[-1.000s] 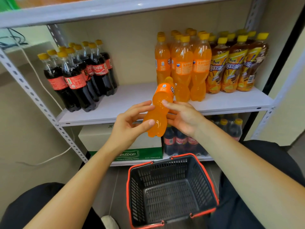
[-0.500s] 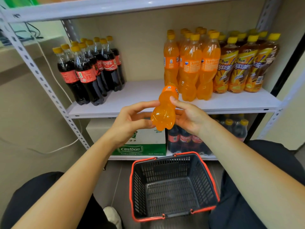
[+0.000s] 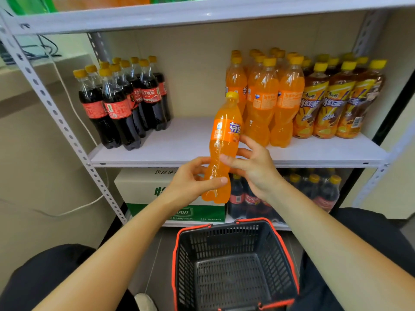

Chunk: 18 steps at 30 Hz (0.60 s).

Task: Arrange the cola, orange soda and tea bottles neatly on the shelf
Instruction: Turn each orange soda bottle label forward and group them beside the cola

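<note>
1. I see one orange soda bottle (image 3: 224,149) held up in both hands. It is nearly upright, its yellow cap leaning slightly right, and it is full of bright orange drink. An orange label with blue and white print wraps its upper body.
2. The bottle hangs in the air at the near edge of the middle shelf (image 3: 190,140), just left of the orange sodas standing there.
3. My left hand (image 3: 190,182) grips the bottle's lower body, with the thumb lying across the front.
4. My right hand (image 3: 253,167) holds the narrow waist from the right, thumb in front and fingers curled behind.
5. On the far left of the shelf stand the cola bottles (image 3: 121,104); I count about ten yellow caps.
6. The shelved orange sodas (image 3: 262,97) show three in the near row. More overlap behind them, and I cannot count those exactly.
7. The tea bottles (image 3: 332,102) stand at the right, touching the sodas. Three are in the near row, and the rest are too crowded to count.
8. One dark basket (image 3: 235,265) with a red rim sits on the floor near me.
</note>
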Available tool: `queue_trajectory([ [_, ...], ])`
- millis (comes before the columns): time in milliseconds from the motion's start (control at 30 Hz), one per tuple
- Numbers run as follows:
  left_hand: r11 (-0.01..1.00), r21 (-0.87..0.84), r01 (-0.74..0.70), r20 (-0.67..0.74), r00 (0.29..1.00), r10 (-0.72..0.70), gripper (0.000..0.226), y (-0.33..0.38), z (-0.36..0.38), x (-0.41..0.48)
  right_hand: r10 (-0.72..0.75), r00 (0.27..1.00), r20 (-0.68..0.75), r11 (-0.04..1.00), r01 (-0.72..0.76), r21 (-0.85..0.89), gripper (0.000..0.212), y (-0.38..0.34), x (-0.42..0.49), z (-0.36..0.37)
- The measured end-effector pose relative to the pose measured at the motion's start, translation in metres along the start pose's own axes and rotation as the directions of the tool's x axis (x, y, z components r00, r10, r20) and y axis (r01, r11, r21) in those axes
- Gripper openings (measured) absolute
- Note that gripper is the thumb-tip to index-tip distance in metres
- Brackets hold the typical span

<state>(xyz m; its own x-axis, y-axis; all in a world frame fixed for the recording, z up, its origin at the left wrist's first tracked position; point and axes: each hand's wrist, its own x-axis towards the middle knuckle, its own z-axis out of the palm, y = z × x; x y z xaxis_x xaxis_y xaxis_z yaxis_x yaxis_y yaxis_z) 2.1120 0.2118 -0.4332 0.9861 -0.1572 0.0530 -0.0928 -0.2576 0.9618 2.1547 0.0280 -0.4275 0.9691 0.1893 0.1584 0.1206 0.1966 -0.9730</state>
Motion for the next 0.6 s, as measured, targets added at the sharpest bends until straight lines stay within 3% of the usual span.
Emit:
queue_trajectory([
  [67,1.0,-0.018,0.008,-0.014,1.0,-0.009,0.047,-0.001,0.001,0.005,-0.06,0.998,0.016,0.995,0.061,-0.075,0.074,0.003,0.001,0.004],
  [200,0.993,-0.116,-0.008,-0.041,0.999,0.003,0.046,-0.002,-0.01,0.016,-0.071,0.992,0.101,0.997,0.074,-0.031,0.058,0.002,0.014,0.01],
  [267,0.995,-0.097,-0.034,-0.085,0.996,0.026,0.045,-0.004,-0.016,0.022,-0.092,0.995,0.024,0.987,0.094,-0.128,0.042,0.0,0.028,0.008],
  [367,0.996,-0.07,-0.049,-0.178,0.983,0.035,0.05,-0.01,-0.029,0.037,-0.241,0.957,-0.163,0.894,0.154,-0.42,0.025,0.006,0.056,-0.001],
  [467,0.997,-0.051,-0.063,-0.295,0.954,0.045,0.053,-0.019,-0.046,0.06,-0.254,0.95,-0.183,0.782,0.09,-0.616,0.046,0.015,0.089,-0.01],
  [600,0.991,0.042,-0.125,-0.448,0.884,0.131,0.04,-0.03,-0.074,0.093,-0.231,0.955,-0.185,0.76,0.058,-0.648,0.088,0.033,0.131,-0.004],
])
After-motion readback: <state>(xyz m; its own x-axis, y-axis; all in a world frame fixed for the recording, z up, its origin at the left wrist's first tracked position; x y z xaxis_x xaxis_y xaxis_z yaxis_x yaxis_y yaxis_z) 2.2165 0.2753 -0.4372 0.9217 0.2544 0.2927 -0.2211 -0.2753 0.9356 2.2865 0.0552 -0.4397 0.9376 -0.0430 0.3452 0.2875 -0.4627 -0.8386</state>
